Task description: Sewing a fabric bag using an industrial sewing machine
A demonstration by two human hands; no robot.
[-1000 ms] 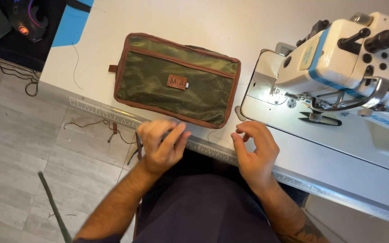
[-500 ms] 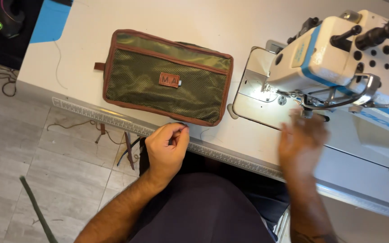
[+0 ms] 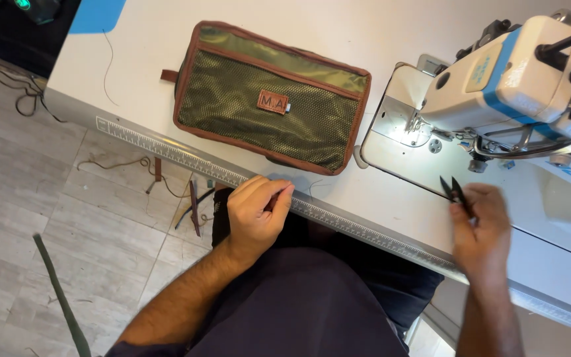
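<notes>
**Two hands at the table edge, snips in the right**

One small pair of black thread snips (image 3: 453, 188) sits in the right hand (image 3: 480, 225), blades pointing up and away toward the sewing machine (image 3: 510, 79). That hand's grip is closed around the handle end, with the tips standing slightly apart above the machine's white bed. The left hand (image 3: 258, 211) rests at the near edge of the table (image 3: 133, 73), fingers curled and pinched together; whether they hold a thread or anything else cannot be told.

Just beyond the left hand lies an olive-green pouch (image 3: 269, 99) with a mesh front, brown binding round its edges and a small brown patch in the middle. It lies flat, apart from both hands and beside the machine bed, not under the needle. To judge by that, the pouch looks sewn up and bound, so trimming stray threads seems to be what remains.

A ruler strip (image 3: 186, 157) runs along the table's front edge. Loose threads and scraps (image 3: 190, 205) lie on the tiled floor below.
</notes>
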